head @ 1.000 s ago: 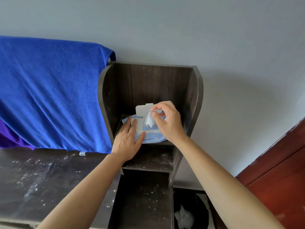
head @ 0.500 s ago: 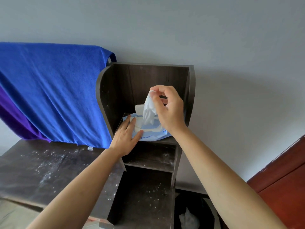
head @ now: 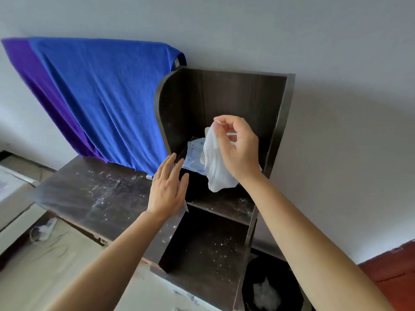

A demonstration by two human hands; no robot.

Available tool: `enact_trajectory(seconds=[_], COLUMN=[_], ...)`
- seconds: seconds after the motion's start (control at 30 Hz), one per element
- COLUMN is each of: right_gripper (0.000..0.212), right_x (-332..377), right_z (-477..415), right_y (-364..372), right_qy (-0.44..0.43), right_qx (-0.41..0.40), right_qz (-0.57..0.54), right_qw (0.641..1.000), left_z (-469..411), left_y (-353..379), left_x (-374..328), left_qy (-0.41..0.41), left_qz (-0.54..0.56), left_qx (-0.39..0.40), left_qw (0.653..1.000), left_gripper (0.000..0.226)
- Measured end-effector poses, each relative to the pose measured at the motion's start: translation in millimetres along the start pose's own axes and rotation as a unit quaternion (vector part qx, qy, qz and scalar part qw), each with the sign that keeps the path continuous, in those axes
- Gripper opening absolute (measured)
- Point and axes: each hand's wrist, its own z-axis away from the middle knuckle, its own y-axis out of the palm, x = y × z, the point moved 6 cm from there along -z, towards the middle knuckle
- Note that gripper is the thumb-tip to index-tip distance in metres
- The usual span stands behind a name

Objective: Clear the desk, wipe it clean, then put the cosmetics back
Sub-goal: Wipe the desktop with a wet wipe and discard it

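My right hand (head: 238,147) pinches a white wet wipe (head: 216,167) that hangs free in front of the dark wooden shelf unit (head: 280,122). Behind the wipe, a blue-and-white wipe pack (head: 194,157) lies on the upper shelf, partly hidden. My left hand (head: 167,189) is open with fingers straight, lifted just off the pack's left edge and holding nothing. The dark desk top (head: 94,194) to the left is speckled with white dust. No cosmetics are in view.
A blue towel (head: 107,102) over a purple one (head: 45,86) drapes behind the desk. A black bin (head: 271,286) with crumpled white tissue stands at the shelf's right foot. Lower shelf compartments are dusty. A light bed cover (head: 56,254) lies at the lower left.
My right hand pulled the wipe fully out of the pack, so it now hangs loose. My left hand came off the pack and drew back slightly. The camera view swung toward the left.
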Motion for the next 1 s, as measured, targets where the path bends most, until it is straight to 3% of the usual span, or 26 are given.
enact_trajectory(seconds=[0.17, 0.33, 0.63, 0.83, 1.0], right_gripper=[0.012, 0.009, 0.013, 0.016, 0.024], right_x=[46.7, 43.1, -10.0, -45.2, -87.9], right_z=[2.0, 38.3, 112.9, 145.5, 161.6], right_y=[56.3, 132.1, 253.2, 273.2, 276.3], right_qy=[-0.060, -0.050, 0.036, 0.107, 0.188], right_qx=[0.018, 0.073, 0.125, 0.160, 0.166], right_qz=[-0.042, -0.008, 0.137, 0.232, 0.237], right_qw=[0.997, 0.996, 0.982, 0.953, 0.939], left_z=[38.4, 57.5, 92.5, 74.3, 63.8], left_y=[-30.2, -66.7, -102.4, -80.1, -27.1], left_x=[53.0, 124.4, 260.2, 288.8, 300.2], left_qy=[-0.055, -0.080, -0.083, -0.011, -0.028], left_qz=[-0.040, -0.036, -0.023, -0.015, 0.001], left_qx=[0.003, -0.005, 0.038, 0.092, 0.162], left_qw=[0.998, 0.996, 0.996, 0.996, 0.986], left_gripper=[0.057, 0.061, 0.063, 0.061, 0.061])
